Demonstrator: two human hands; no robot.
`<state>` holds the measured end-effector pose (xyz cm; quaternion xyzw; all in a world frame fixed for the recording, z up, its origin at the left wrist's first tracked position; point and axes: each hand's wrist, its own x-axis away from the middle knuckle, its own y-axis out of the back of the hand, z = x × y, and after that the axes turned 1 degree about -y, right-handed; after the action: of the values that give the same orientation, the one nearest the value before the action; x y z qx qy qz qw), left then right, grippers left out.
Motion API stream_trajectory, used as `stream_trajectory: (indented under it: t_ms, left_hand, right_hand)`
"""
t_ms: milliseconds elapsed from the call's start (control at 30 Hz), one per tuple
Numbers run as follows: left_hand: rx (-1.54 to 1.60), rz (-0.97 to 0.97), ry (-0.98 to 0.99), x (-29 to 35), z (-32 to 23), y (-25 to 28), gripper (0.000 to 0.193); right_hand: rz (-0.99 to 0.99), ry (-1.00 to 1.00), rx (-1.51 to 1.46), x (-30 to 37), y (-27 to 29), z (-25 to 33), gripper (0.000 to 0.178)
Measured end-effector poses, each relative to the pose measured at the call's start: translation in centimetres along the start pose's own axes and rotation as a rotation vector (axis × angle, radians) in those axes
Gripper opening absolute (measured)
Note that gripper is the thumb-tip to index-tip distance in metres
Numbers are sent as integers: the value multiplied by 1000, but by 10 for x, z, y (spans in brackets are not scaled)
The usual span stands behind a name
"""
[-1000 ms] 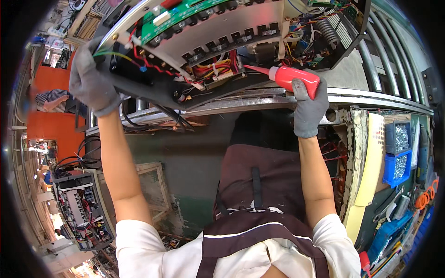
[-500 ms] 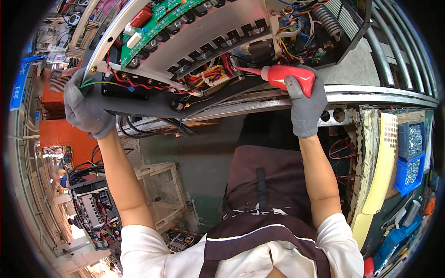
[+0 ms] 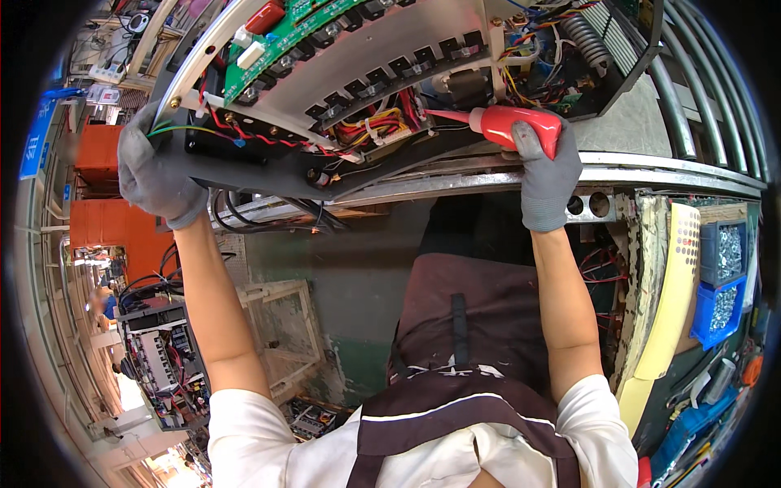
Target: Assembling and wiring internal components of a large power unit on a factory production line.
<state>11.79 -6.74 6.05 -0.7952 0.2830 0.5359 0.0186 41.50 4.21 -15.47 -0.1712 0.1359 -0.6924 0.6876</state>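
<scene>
My right hand (image 3: 547, 167), in a grey glove, is closed around a red squeeze bottle (image 3: 521, 128). The bottle lies nearly level, its thin nozzle pointing left to the bundled red and yellow wires (image 3: 378, 128) inside an open metal electronics chassis (image 3: 268, 175). Whether the tip touches anything I cannot make out. At the chassis's left corner my gloved left hand (image 3: 154, 175) grips the edge, its fingers partly hidden. Beside it runs a green-yellow wire (image 3: 191, 128). A green circuit board (image 3: 285, 49) and a row of black components (image 3: 399, 69) sit deeper in the chassis.
Metal rollers (image 3: 691, 106) lie at the right, and a metal rail (image 3: 455, 180) runs along the chassis's near side. Blue bins of screws (image 3: 720, 309) and tools stand on the right bench. Black cables (image 3: 277, 213) hang below. Another opened unit (image 3: 163, 366) is at lower left.
The chassis, both hands and the bottle appear slightly farther right in the view. My grips on the bottle and the chassis edge stay the same.
</scene>
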Motion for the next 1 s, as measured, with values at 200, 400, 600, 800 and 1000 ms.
stream_trajectory:
  t_ms: [200,400,600,800,1000]
  left_hand:
    - [30,-24,15,-1,1,-4,42]
    - [136,-74,84,1,0,-4,35]
    - [95,-112,69,-3,2,-4,34]
    - [-162,22,-163,-13,29,22,22]
    - [43,-139,30,0,-18,-15,29]
  right_hand:
    - [-4,39,74,1,6,-5,47]
    - [1,18,-59,6,8,-1,36]
    - [27,-93,-230,19,10,7,32]
    - [86,159,27,56,-5,1,36]
    - [238,518,195,75,-27,-14,51]
